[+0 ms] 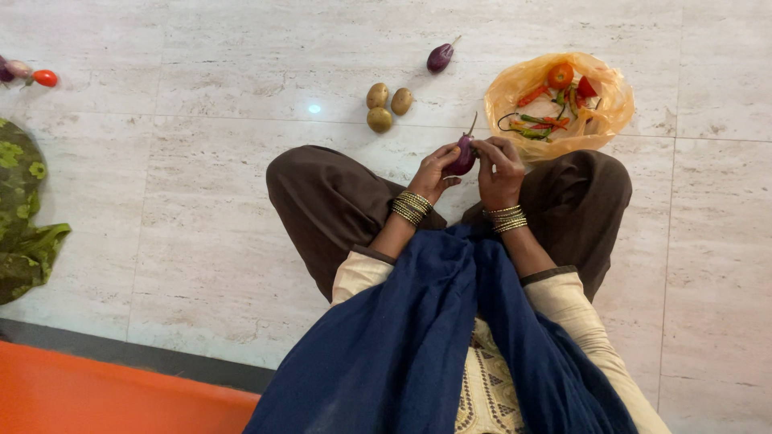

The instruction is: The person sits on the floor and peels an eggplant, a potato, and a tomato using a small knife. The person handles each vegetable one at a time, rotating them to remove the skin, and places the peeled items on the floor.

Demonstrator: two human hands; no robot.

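Small purple eggplant at centre frame, between left hand and right hand, above crossed knees. Three brown potatoes just upper left of it, touching. Second purple eggplant further up. Orange plastic bag at upper right, holding tomatoes and chillies. Green patterned cloth at left edge.

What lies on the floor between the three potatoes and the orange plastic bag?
In the head view only bare pale floor tile; the second small purple eggplant lies farther away, outside that stretch.
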